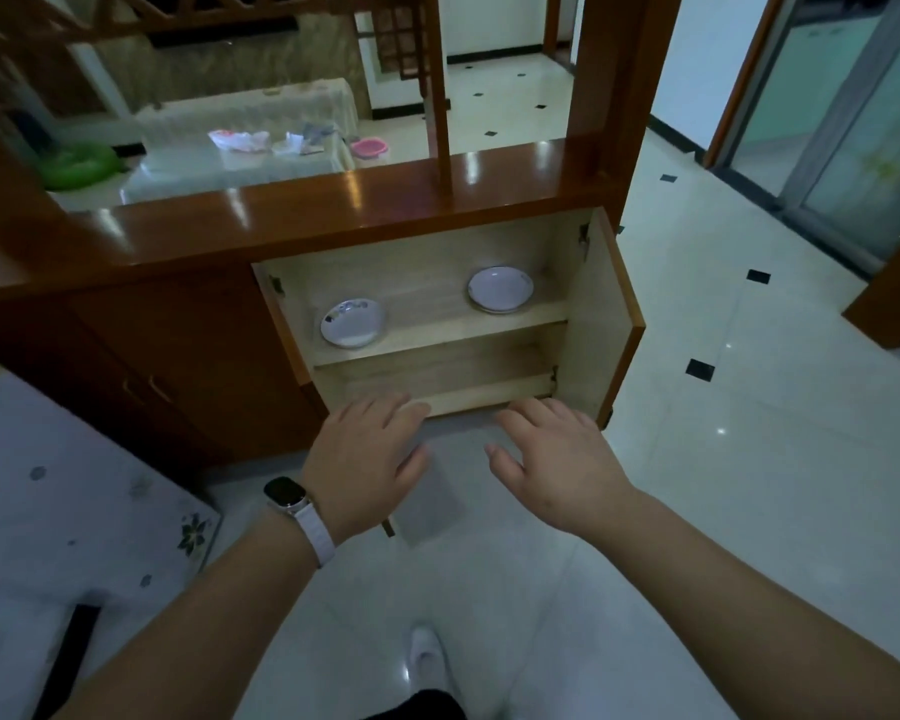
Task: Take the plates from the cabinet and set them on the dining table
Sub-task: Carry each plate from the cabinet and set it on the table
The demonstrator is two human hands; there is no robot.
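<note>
While both forearms reach forward over the tiled floor [723, 485], the left hand [367, 459] and the right hand [557, 459] hover side by side, palms down. The fingers of each are loosely spread; both hands are released and grasp nothing. A white-strapped watch [287, 493] sits on the left wrist, at 8 o'clock from that hand. The fingertips of both hands lie against the front edge of the lower shelf [489, 394] of the open cabinet [411, 272]; whether they touch it cannot be told. On the upper shelf [437, 337] rest two plates, well apart. The patterned plate [352, 322] is at 12 o'clock from the left hand, and the plain plate [500, 289] lies between 11 and 12 o'clock from the right hand. The right cabinet door [593, 314] stands swung outward, toward 1 o'clock from the right hand. The dining surface [74, 485], under a floral cloth, lies at 9 o'clock from the left hand. A white shoe [427, 652] shows at 6 o'clock.
</note>
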